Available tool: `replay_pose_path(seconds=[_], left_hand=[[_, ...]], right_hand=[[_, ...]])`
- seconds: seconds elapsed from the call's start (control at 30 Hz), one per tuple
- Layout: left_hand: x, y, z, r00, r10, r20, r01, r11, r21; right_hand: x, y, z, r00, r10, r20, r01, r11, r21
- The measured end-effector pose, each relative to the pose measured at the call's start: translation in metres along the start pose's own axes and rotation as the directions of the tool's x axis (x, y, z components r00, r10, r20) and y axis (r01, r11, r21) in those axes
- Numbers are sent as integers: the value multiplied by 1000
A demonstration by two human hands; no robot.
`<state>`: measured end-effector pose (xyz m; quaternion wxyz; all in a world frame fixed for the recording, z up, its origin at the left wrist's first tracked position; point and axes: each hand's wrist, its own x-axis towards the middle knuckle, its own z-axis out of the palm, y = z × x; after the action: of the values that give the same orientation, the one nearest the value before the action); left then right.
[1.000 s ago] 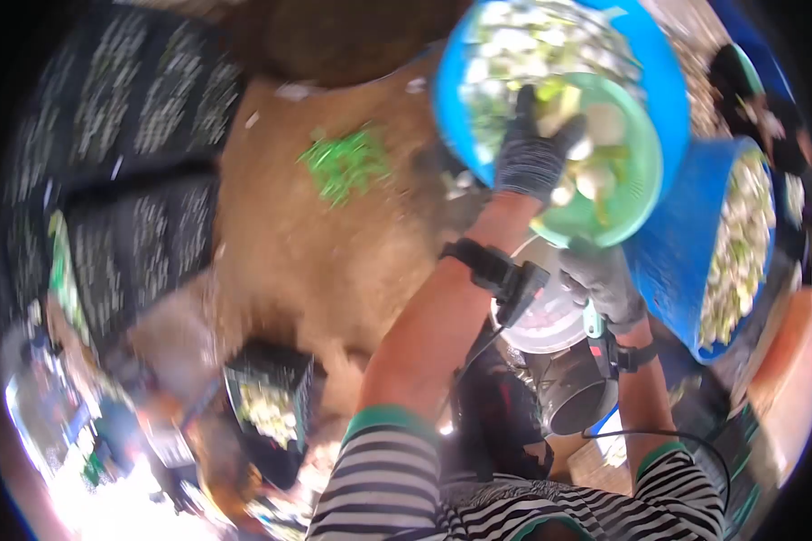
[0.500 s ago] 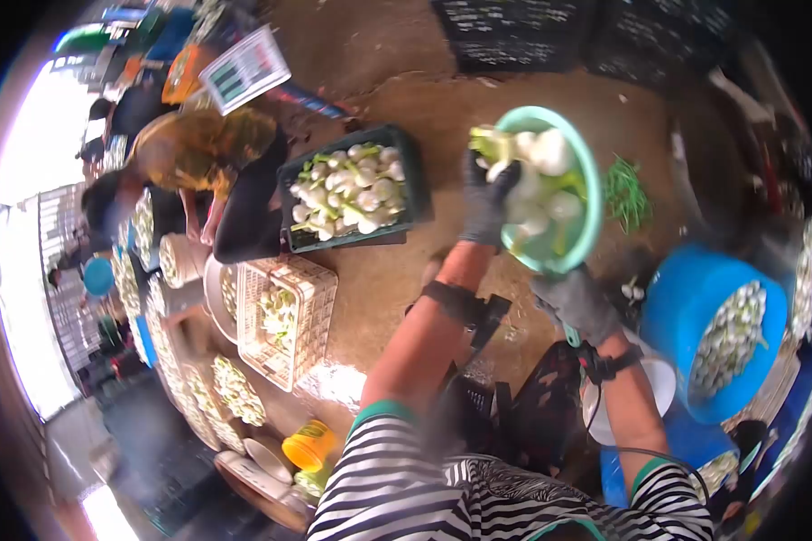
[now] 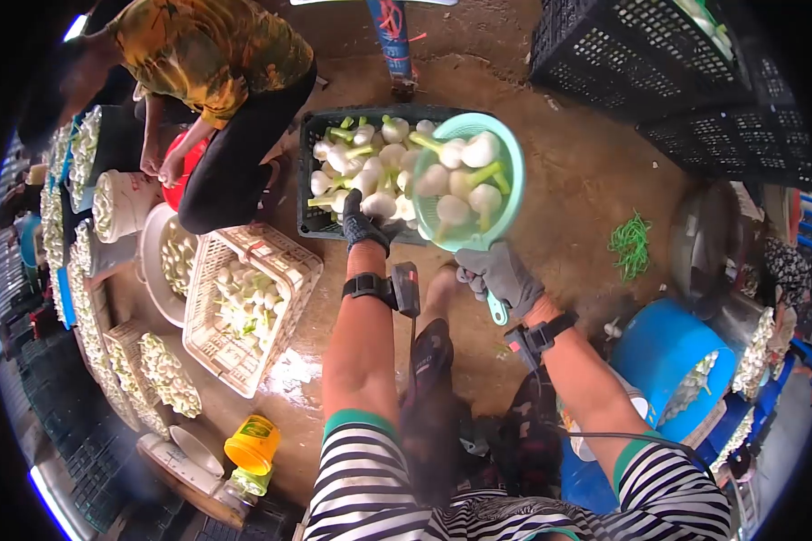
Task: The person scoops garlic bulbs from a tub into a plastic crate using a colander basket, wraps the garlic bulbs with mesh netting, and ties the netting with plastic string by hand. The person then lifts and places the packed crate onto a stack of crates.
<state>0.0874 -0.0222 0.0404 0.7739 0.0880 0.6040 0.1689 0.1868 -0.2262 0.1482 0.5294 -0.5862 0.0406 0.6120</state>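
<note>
My right hand (image 3: 503,275), in a grey glove, is closed round the handle of a light green plastic strainer (image 3: 517,180). Inside the strainer lie several white bulbs (image 3: 454,211) with short green stems, like fresh garlic. The strainer hangs over the right end of a dark crate (image 3: 311,219) heaped with similar bulbs (image 3: 341,160). At the crate's near edge my left hand (image 3: 366,229), in a dark glove, has its fingers apart beside a bulb (image 3: 379,206). Its fingertips are partly hidden among the bulbs.
A cream crate (image 3: 206,338) of bulbs stands at left, near a crouching person (image 3: 216,72). Stacked black crates (image 3: 641,59) are at upper right. A blue tub (image 3: 663,347) stands at right, and green strands (image 3: 631,245) lie on the floor.
The view has turned, and the strainer is now over the dark crate instead of the bare floor. My left hand has gone from the strainer's rim to the crate's near edge.
</note>
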Motion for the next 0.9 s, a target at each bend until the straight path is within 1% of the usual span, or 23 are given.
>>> replay_pose_path(seconds=[0.1,0.13,0.2,0.27,0.33,0.37,0.4,0.43,0.5,0.53,0.57,0.6,0.63,0.73,0.77,0.87,0.9], left_hand=[[3,-2,-6,997,3,-76,-15,988,-155],[4,-3,-11,1000,-1,12,3,979,-205],[23,-9,-23,994,16,-109,-43,965,-259],[31,-21,-43,980,167,112,-161,985,-53],[5,-29,-28,989,140,39,-143,983,111],[19,-55,-44,943,266,200,-325,864,383],[5,-61,-28,919,268,287,-379,797,470],[-10,-65,-12,888,268,373,-442,718,538],[-68,-82,38,787,388,480,-607,623,493],[-71,-100,47,620,527,581,-784,405,470],[-87,-94,61,547,466,695,-824,152,546],[-111,-88,77,490,369,790,-819,-113,562],[-122,-87,86,561,271,782,-716,-315,622],[-111,-93,86,561,294,774,-717,-295,632],[-107,-89,87,622,244,744,-703,-243,668],[-92,-80,80,592,104,799,-764,-244,598],[-97,-82,80,584,123,802,-757,-274,593]], right_hand=[[-7,-1,1,991,63,-118,-58,997,46],[-10,1,-1,987,75,-144,-69,997,46],[-18,3,-7,980,86,-182,-77,995,57],[-32,-6,-10,985,26,-168,-23,1000,18],[-43,-15,-10,985,-2,-173,5,1000,17],[-46,-12,-14,985,-16,-170,17,1000,9],[-47,-9,-16,985,-23,-170,24,1000,2],[-52,-12,-13,986,-15,-165,17,1000,7],[-65,-22,-7,987,14,-159,-12,1000,15],[-68,-20,-6,989,11,-148,-11,1000,-1],[-71,-17,-7,990,11,-142,-13,1000,-15],[-74,-17,-8,990,14,-139,-19,999,-29],[-76,-18,-10,991,17,-131,-19,1000,-12],[-85,-18,-11,994,31,-105,-26,999,44],[-87,-20,-12,993,51,-103,-47,998,45],[-95,-24,-17,991,101,-94,-97,994,46],[-96,-24,-18,991,106,-87,-103,994,42]])
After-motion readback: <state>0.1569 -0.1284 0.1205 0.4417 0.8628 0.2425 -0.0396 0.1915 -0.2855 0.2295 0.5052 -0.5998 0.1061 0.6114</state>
